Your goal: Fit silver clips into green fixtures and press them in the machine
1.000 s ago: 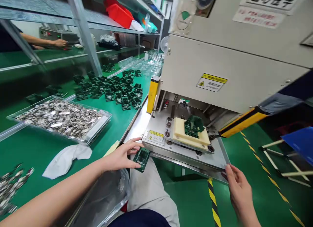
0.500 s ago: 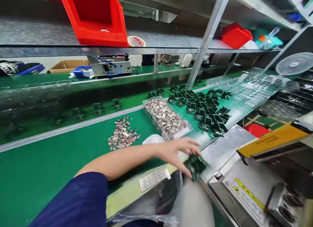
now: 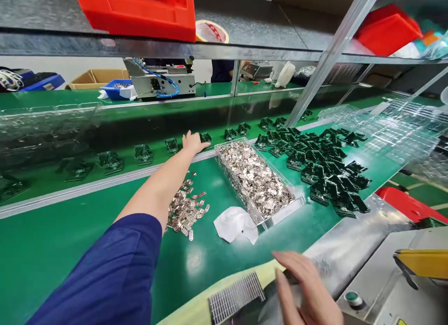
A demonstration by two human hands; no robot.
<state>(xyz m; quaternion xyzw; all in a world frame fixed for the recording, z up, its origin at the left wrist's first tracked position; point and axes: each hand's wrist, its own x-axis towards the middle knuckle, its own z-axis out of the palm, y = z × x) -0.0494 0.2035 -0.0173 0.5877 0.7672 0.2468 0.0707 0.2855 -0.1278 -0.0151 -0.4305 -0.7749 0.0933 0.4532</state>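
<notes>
My left hand stretches across the green bench mat to the far rail, its fingertips beside a green circuit board. Nothing shows in that hand. Many similar boards lie in a row and a dense cluster beyond the rail. My right hand, blurred, hangs low near the bottom edge with its fingers apart, empty, above a plastic bag and a metal comb strip. A transparent tray of small metal pieces and a loose pile of them lie between my hands.
A crumpled white cloth lies by the tray. The machine's steel plate and yellow guard fill the lower right. Stacked transparent trays stand far right, below a shelf with a red bin. A person stands beyond.
My view has swung left, away from the machine. My left hand has moved out to the far rail, no longer holding the board, and my right hand has come into view.
</notes>
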